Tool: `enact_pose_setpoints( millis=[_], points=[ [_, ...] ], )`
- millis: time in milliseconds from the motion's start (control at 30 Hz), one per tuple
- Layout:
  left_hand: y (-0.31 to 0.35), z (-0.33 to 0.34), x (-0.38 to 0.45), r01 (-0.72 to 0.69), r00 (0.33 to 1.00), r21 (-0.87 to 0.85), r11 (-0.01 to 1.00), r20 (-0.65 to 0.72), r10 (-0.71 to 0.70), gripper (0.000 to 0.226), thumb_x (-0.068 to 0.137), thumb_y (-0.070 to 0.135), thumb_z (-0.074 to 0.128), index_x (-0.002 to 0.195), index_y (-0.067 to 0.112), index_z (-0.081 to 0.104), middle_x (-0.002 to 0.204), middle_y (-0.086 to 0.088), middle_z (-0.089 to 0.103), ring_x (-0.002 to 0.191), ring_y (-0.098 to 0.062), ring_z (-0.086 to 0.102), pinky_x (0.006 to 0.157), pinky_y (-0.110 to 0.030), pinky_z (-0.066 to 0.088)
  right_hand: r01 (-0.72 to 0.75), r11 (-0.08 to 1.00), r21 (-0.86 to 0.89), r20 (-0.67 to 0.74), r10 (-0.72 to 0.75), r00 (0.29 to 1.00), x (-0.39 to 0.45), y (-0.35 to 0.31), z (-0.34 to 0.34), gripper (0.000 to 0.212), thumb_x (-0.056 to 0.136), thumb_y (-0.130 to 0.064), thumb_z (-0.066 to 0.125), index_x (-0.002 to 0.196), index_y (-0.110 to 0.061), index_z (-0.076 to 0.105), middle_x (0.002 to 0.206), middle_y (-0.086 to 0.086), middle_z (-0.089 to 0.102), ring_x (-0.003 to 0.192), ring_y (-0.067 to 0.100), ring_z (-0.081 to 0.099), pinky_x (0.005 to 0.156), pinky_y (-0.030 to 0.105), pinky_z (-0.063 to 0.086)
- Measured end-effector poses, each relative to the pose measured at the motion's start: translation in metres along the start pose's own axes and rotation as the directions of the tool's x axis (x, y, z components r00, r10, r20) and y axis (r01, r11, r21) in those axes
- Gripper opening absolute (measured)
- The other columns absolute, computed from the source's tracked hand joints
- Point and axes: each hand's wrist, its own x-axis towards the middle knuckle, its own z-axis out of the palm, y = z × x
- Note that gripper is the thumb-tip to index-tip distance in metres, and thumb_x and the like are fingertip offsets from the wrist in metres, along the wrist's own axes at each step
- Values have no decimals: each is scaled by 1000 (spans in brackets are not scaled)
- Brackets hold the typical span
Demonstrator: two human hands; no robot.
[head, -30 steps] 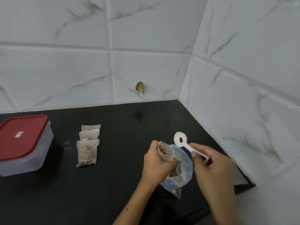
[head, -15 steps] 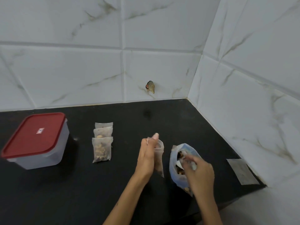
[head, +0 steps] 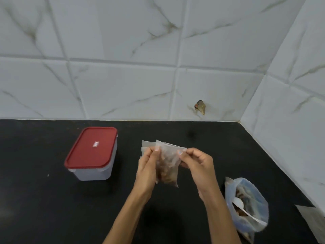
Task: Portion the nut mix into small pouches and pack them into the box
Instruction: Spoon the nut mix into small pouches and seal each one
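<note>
Fingers (head: pixel 157 150) of the left hand (head: pixel 146 170) and right hand (head: pixel 197 164) pinch the top corners of a nut-filled pouch (head: pixel 168 166), held above the black tabletop (head: pixel 44 199). The red-lidded box (head: pixel 91 154) sits closed to the left. The nut mix bag (head: pixel 246 206), spoon (head: pixel 243 207) inside, lies to the right.

We are seeing two bare forearms coming up from the bottom edge, with no sleeves showing anywhere along them. We are noting no watch, band or bracelet at either wrist, and no rings on the fingers that are facing us. The left hand (head: pixel 147 170) is showing short, rounded nails; one near the fingertip is looking pale and glossy. The right hand (head: pixel 198 166) is showing a nail with a pale bluish tint at its tip. We are finding the finer detail of both hands blurring, so nail polish cannot be confirmed.
</note>
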Motion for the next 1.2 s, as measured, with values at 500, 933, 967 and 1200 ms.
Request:
enact_pose_setpoints(
  millis=[500,933,967,1200],
  points=[
    [5,-57,29,-183,970,-48,982,151,189,13,78,19,63,83,11,72,80,-2,73,79,-15,70,63,-25,56,-37,935,352,-40,55,998,8,30,44,6,79,-13,69,83,-12,72,89,9,72,88,26,67,81,45,52],
    [1,-64,44,-138,952,-3,990,277,134,21,74,20,69,91,7,74,89,-12,76,85,-20,72,69,-26,57,1,981,192,64,-13,998,19,30,54,6,79,-2,69,83,-3,73,77,12,72,75,21,68,66,28,53],
    [2,-65,45,-137,950,-4,991,282,132,21,74,20,69,90,7,73,88,-12,75,84,-19,72,69,-26,57,6,983,184,67,-19,998,20,30,56,6,79,-1,69,83,-4,73,76,11,72,75,20,68,65,28,53],
    [-1,-69,56,-258,939,172,951,278,204,6,87,12,65,90,10,70,91,-7,70,90,-16,68,78,-28,56,60,996,67,61,-64,996,28,28,66,10,80,-6,69,78,-14,74,76,5,72,77,15,68,65,23,53]
  ],
)
